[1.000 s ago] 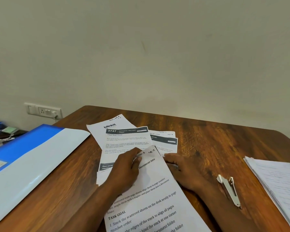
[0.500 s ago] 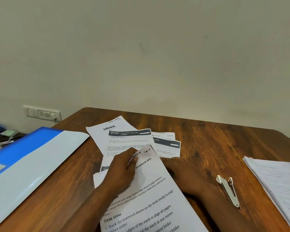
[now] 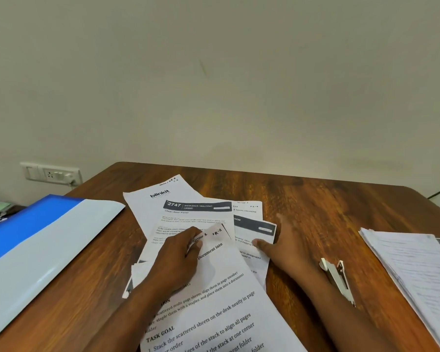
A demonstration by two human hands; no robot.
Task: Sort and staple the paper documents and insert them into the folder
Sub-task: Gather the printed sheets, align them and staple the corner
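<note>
The left hand [image 3: 178, 260] pinches the top corner of the instruction sheet [image 3: 214, 308] at lower centre, curling it up. The right hand [image 3: 282, 245] lies flat with straight fingers on the scattered sheets [image 3: 188, 214] just above — gripping nothing. A stapler [image 3: 337, 278] lies right of that wrist, a paper stack [image 3: 417, 273] at the right edge, the blue folder [image 3: 36, 247] at left — all on the wooden table [image 3: 315, 199].
</note>
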